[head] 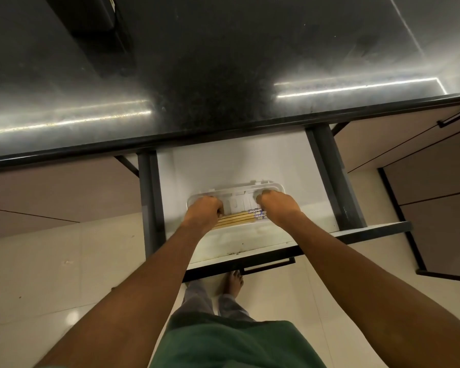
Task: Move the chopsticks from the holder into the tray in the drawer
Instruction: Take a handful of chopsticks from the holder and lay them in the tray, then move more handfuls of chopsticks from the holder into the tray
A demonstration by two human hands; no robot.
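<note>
L hand (pixel 203 212), R hand (pixel 276 208) round chopsticks (pixel 234 218)

On my feed I see a dark, glossy bench (pixel 223 62) with two bright light streaks (pixel 356 87) reflected on it and a black box (pixel 96 22) at its far left. Below are brown cabinet doors (pixel 396 136), one with a black handle (pixel 456 116), cream floor tiles (pixel 64 261), a bare foot (pixel 235 281) and a green shirt (pixel 231 346).
</note>
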